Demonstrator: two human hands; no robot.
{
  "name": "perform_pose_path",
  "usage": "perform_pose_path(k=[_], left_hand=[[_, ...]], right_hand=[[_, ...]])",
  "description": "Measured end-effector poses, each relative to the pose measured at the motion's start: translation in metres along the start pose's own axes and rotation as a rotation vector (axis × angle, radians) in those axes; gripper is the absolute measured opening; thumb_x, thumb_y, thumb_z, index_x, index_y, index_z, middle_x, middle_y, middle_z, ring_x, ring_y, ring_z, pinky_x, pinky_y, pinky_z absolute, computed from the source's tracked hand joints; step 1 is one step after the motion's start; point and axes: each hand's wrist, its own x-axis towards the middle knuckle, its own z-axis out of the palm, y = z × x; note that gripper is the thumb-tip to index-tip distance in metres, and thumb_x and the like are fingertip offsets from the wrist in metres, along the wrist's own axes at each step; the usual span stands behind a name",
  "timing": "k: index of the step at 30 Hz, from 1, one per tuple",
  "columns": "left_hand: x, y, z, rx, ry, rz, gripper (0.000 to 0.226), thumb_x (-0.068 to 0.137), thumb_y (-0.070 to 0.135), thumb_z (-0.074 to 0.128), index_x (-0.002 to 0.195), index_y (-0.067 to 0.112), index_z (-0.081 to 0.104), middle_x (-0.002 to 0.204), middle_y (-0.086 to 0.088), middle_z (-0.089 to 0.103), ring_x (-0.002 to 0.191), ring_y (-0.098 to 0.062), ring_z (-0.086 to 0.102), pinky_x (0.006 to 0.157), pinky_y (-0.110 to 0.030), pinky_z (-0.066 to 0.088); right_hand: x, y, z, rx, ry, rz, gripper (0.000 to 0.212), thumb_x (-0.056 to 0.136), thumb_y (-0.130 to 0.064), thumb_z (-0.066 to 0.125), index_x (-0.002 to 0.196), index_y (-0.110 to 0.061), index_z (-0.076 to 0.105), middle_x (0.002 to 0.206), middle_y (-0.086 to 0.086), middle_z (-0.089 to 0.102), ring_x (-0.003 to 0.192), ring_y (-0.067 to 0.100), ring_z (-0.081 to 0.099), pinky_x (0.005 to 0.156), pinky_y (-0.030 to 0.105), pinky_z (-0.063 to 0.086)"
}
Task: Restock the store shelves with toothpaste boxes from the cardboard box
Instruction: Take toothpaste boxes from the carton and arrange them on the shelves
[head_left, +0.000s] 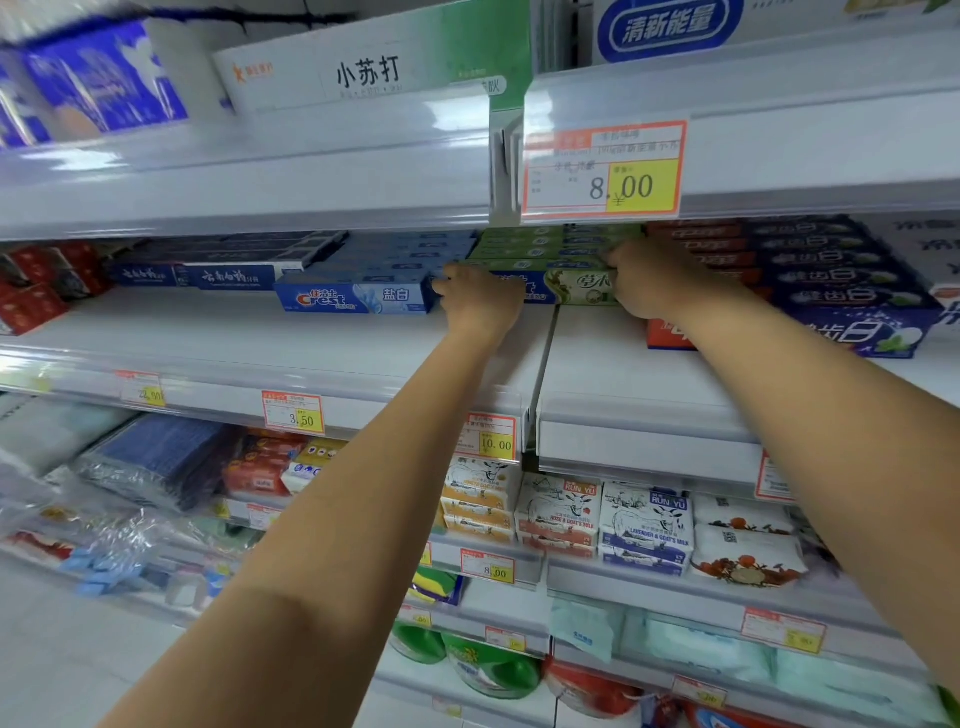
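Both my arms reach up to the middle shelf (291, 343). My left hand (480, 299) grips the left end of a green and blue toothpaste box (571, 288), and my right hand (657, 280) grips its right end. The box lies at the front of a stack of green toothpaste boxes (540, 247). To the left lies a blue Crest toothpaste box (353, 299) in front of a blue stack. Dark purple toothpaste boxes (841, 291) are stacked to the right. The cardboard box is out of view.
A price tag reading 8.00 (602, 169) hangs from the upper shelf edge just above my hands. Dark blue boxes (208, 273) and red boxes (36, 291) sit further left. Soap packs (602, 519) fill the shelf below, green bottles (467, 660) lower down.
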Motion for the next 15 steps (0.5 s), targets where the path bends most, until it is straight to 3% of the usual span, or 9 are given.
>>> perform_pose_path(k=[5,11,15], left_hand=[[-0.008,0.003,0.000,-0.043,-0.023,0.003,0.078,0.091,0.021,0.052,0.143,-0.010,0.003,0.147,-0.024,0.020,0.135,-0.033,0.023,0.107,-0.032,0.028],[-0.012,0.006,0.000,-0.003,-0.043,0.009,0.072,0.091,0.022,0.053,0.141,-0.009,0.010,0.144,-0.025,0.023,0.132,-0.034,0.028,0.107,-0.035,0.029],[-0.011,0.003,0.001,-0.001,-0.046,0.009,0.076,0.089,0.023,0.056,0.142,-0.008,0.010,0.142,-0.024,0.025,0.130,-0.034,0.033,0.108,-0.037,0.032]], right_hand=[[-0.006,-0.005,-0.003,-0.034,0.008,0.002,0.027,0.086,0.000,0.046,0.106,0.000,0.064,0.105,0.021,0.064,0.091,0.036,0.060,0.079,0.034,0.053],[-0.013,-0.014,-0.007,-0.104,0.021,0.010,0.027,0.085,0.004,0.045,0.104,0.001,0.063,0.101,0.020,0.063,0.087,0.034,0.059,0.075,0.032,0.051],[-0.019,-0.029,-0.008,-0.181,0.036,0.083,0.027,0.091,0.005,0.041,0.110,0.002,0.060,0.111,0.020,0.059,0.103,0.037,0.057,0.079,0.033,0.045]])
